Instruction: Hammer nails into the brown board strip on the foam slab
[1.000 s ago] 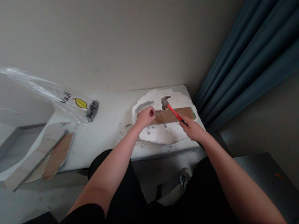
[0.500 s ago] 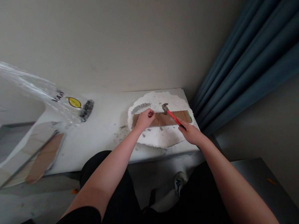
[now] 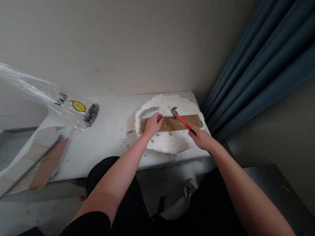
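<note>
My right hand (image 3: 202, 138) grips the black end of a hammer (image 3: 182, 122) with a red handle. Its dark metal head rests on or just over the far edge of a brown wood-look board (image 3: 171, 125). Over the left part of that board is my left hand (image 3: 154, 123), its fingers pinched together; whatever they may hold is too small to make out. The board lies on a white, scallop-edged sheet (image 3: 162, 143). Grey crumbs and small chips are scattered on the sheet and board, with a grey pile (image 3: 149, 112) behind my left hand.
The sheet lies on a white table (image 3: 108, 141) against a wall. A clear plastic bag (image 3: 79, 107) with dark grit stands at the left. Pieces of brown board (image 3: 50, 164) lie at the table's left front. A blue curtain (image 3: 252, 67) hangs close on the right.
My left hand has turned a little, its fingertips now pointing away from me over the board. The hammer and right hand stay nearly in place.
</note>
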Tool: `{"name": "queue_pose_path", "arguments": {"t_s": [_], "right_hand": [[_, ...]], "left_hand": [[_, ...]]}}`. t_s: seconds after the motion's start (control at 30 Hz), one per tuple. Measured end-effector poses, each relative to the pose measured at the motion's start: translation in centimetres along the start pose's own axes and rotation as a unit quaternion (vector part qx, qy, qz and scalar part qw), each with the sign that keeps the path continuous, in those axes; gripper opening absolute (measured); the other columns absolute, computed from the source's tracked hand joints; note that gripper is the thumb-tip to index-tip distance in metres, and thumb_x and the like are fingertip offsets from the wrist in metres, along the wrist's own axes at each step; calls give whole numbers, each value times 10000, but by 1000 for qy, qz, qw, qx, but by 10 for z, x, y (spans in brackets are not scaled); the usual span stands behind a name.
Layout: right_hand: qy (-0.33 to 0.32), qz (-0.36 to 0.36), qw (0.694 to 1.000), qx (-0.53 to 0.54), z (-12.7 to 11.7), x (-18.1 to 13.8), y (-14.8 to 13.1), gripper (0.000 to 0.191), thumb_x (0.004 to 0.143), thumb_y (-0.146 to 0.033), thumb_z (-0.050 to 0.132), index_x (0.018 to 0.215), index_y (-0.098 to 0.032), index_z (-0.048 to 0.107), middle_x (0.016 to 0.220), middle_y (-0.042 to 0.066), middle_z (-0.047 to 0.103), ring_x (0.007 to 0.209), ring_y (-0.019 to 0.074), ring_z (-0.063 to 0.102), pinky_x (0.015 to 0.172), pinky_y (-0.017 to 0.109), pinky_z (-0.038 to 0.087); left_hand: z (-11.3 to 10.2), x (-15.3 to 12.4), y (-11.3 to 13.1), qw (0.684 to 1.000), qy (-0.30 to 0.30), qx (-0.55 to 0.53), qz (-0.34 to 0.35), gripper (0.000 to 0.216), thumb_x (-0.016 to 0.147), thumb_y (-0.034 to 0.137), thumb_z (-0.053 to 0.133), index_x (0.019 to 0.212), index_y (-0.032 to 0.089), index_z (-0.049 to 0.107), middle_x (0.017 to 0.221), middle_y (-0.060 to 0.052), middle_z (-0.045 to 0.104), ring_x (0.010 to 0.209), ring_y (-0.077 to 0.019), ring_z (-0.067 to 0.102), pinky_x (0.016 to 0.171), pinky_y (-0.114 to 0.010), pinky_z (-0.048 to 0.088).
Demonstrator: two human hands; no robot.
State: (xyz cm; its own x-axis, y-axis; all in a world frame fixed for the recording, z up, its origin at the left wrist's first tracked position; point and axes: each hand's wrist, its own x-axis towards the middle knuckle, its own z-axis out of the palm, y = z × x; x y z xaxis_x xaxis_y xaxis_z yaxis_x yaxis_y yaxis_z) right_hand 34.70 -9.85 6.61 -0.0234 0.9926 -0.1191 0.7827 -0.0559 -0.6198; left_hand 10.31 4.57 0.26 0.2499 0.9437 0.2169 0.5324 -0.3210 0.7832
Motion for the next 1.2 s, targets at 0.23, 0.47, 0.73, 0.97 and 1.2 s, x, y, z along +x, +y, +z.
{"name": "queue_pose_path", "arguments": {"t_s": [0.23,0.47,0.73,0.97,1.2], "right_hand": [[-4,-3,1000,11,1,0,1,587,1031,-287,487,1611,-216,428,1518,136,582,1392,326,562,1124,494,469],[-4,-1,1000,17,0,-1,0,582,1028,-296,501,1604,-238,443,1519,126,583,1366,335,584,1120,507,472],[-7,-1,1000,7,0,-1,-2,583,1028,-289,491,1607,-243,435,1525,113,581,1392,322,560,1129,495,464],[-8,3,1000,6,-1,-1,-4,583,1028,-290,489,1606,-239,439,1502,112,603,1390,317,563,1140,481,455],[-6,1,1000,1,-1,-1,-4,585,1029,-295,494,1609,-250,432,1469,107,634,1365,305,585,1136,475,457]], "left_hand": [[2,0,-3,999,-4,36,9,89,895,170,596,959,215,640,925,-51,748,867,-212,699,834,-346,544],[2,-1,-1,997,-2,67,29,97,906,168,582,964,217,643,931,-63,754,871,-227,708,823,-356,542],[2,-2,-1,997,-8,75,32,103,916,175,573,985,215,638,956,-73,758,878,-229,715,827,-355,546],[3,-2,-1,996,-12,84,32,110,924,193,566,1004,221,636,973,-73,758,890,-228,715,836,-354,550],[3,-3,1,996,-11,88,30,121,925,200,553,1011,224,635,966,-72,755,897,-227,714,832,-352,547]]}}
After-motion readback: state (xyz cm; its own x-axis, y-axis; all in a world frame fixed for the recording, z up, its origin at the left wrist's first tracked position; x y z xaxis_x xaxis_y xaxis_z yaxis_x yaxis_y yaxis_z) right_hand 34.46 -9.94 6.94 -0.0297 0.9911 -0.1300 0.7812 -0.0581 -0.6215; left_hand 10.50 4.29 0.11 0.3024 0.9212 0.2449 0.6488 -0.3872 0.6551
